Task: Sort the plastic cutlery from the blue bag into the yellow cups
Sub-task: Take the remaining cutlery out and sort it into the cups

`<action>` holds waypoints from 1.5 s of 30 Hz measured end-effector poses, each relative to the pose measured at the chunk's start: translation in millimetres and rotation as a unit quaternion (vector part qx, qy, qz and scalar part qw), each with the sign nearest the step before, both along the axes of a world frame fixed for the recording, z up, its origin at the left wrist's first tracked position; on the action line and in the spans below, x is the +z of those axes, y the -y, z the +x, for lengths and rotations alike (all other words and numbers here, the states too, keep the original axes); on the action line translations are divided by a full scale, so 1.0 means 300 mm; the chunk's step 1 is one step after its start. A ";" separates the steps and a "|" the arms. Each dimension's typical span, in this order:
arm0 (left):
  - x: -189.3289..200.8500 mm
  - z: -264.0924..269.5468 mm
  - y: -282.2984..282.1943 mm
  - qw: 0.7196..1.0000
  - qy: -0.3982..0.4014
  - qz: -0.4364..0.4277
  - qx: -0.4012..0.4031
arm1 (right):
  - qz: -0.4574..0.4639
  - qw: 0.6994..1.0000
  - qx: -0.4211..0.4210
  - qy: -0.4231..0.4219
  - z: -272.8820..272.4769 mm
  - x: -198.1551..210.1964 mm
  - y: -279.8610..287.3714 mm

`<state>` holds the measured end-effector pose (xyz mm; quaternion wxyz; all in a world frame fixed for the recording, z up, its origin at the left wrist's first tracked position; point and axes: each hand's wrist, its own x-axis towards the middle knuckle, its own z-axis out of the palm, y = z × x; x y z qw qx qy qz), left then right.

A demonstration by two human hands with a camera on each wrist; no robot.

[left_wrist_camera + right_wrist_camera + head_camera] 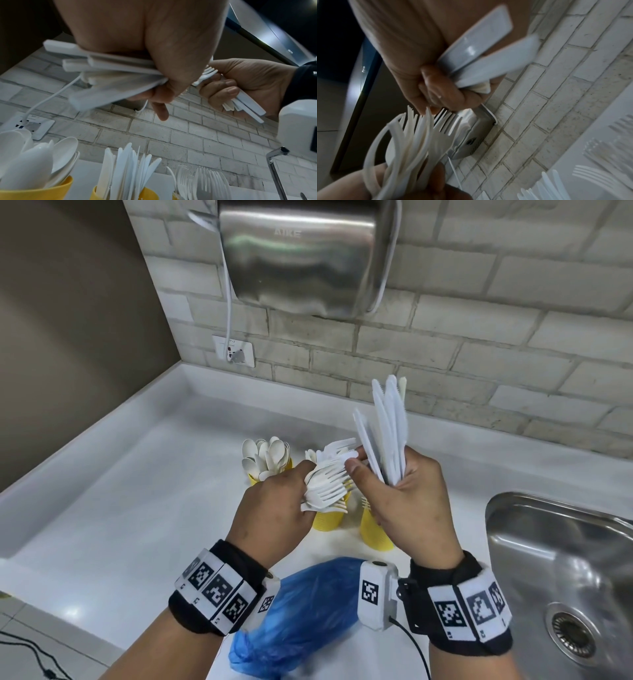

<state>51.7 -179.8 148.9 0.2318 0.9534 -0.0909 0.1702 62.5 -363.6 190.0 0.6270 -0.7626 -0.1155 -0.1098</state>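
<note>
Two bundles of white cutlery are held above the yellow cups on the tabletop. The left hand grips a fan of forks, tines pointing right, while the right hand clenches a sheaf of knives standing upright from its fist. The blue bag lies crumpled near the wrists.

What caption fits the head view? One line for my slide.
Left hand grips forks, right hand grips knives, above yellow cups.
</note>
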 end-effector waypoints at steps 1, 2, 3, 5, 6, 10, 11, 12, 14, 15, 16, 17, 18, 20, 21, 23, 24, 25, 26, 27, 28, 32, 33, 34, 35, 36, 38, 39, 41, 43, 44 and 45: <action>0.001 0.000 0.001 1.000 0.002 0.000 0.001 | -0.001 1.000 -0.004 0.005 -0.001 0.002 -0.002; 0.002 -0.001 0.002 1.000 0.004 0.000 0.001 | 0.002 1.000 -0.008 0.009 -0.002 0.004 -0.003; 0.003 -0.001 0.003 1.000 0.006 0.000 0.001 | 0.008 1.000 -0.011 0.010 -0.001 0.004 -0.005; 0.004 -0.001 0.004 1.000 0.012 0.000 0.000 | 0.030 0.999 -0.010 0.004 0.002 0.002 -0.004; 0.005 -0.001 0.004 1.000 0.015 -0.001 -0.001 | 0.041 0.999 -0.010 0.001 0.003 0.001 -0.002; 0.002 0.001 0.003 1.000 0.024 -0.004 -0.006 | 0.060 0.998 -0.011 0.001 0.004 0.003 0.003; 0.001 0.000 0.003 1.000 0.025 -0.005 -0.007 | 0.064 0.998 -0.009 0.000 0.001 0.007 0.002; 0.000 0.000 0.003 1.000 0.025 -0.006 -0.008 | 0.070 0.998 -0.010 0.002 0.001 0.009 0.002; -0.002 0.000 0.003 1.000 0.022 -0.004 -0.009 | 0.091 0.996 -0.015 0.001 0.003 0.011 0.003; -0.004 0.000 0.002 1.000 0.022 -0.002 -0.009 | 0.101 0.995 -0.017 -0.001 0.005 0.011 0.006; -0.004 0.000 0.001 1.000 0.022 -0.001 -0.009 | 0.104 0.994 -0.018 -0.001 0.008 0.009 0.011; -0.006 0.000 -0.001 1.000 0.023 -0.002 -0.009 | 0.099 0.995 -0.013 0.000 0.010 0.009 0.014; -0.007 0.000 -0.002 1.000 0.023 -0.004 -0.011 | 0.087 0.996 -0.003 0.001 0.010 0.009 0.016; -0.008 0.001 -0.003 1.000 0.023 -0.006 -0.012 | 0.064 0.998 0.025 0.002 0.005 0.006 0.018; -0.008 0.002 -0.002 1.000 0.021 -0.005 -0.011 | 0.054 0.998 0.032 0.004 0.004 0.005 0.018; -0.006 0.001 0.000 1.000 0.019 0.001 -0.010 | 0.040 0.999 0.021 0.011 0.002 0.002 0.015; -0.004 0.002 0.000 1.000 0.020 0.003 -0.010 | 0.035 0.999 0.013 0.017 0.002 0.000 0.012; -0.004 0.002 -0.001 1.000 0.023 0.004 -0.010 | 0.038 0.999 0.004 0.017 0.004 -0.003 0.011; -0.004 0.002 -0.002 1.000 0.026 0.004 -0.010 | 0.049 0.999 -0.005 0.014 0.008 -0.008 0.012; -0.004 0.001 -0.003 1.000 0.028 0.003 -0.011 | 0.069 0.997 -0.015 0.009 0.011 -0.012 0.011; -0.006 0.000 -0.003 1.000 0.029 0.002 -0.011 | 0.092 0.995 -0.025 0.006 0.015 -0.015 0.012; -0.008 -0.002 -0.006 1.000 0.025 -0.001 -0.006 | 0.198 0.978 -0.067 0.013 0.022 -0.006 0.013; -0.008 -0.002 -0.008 1.000 0.025 -0.001 -0.006 | 0.237 0.969 -0.066 0.000 0.022 0.001 0.014; -0.006 -0.003 -0.008 1.000 0.024 0.000 -0.006 | 0.268 0.962 -0.059 -0.015 0.022 0.007 0.015; -0.005 -0.005 -0.008 1.000 0.024 0.001 -0.008 | 0.288 0.956 -0.049 -0.028 0.020 0.009 0.016; -0.003 -0.007 -0.007 1.000 0.024 0.001 -0.011 | 0.297 0.953 -0.038 -0.036 0.019 0.006 0.015; 0.000 -0.012 -0.003 1.000 0.024 0.004 -0.017 | 0.297 0.954 -0.026 -0.046 0.020 -0.010 0.009; 0.002 -0.013 -0.001 1.000 0.024 0.010 -0.018 | 0.291 0.955 -0.022 -0.048 0.019 -0.018 0.006; 0.006 -0.014 0.002 0.999 0.025 0.025 -0.016 | 0.272 0.961 -0.015 -0.049 0.017 -0.031 0.002; 0.009 -0.015 0.003 0.999 0.029 0.034 -0.014 | 0.254 0.966 -0.011 -0.050 0.013 -0.035 0.000; 0.011 -0.017 0.003 0.999 0.030 0.033 -0.014 | 0.248 0.967 -0.011 -0.053 0.012 -0.035 -0.001; 0.012 -0.018 0.003 0.999 0.031 0.031 -0.015 | 0.244 0.968 -0.015 -0.057 0.011 -0.035 -0.003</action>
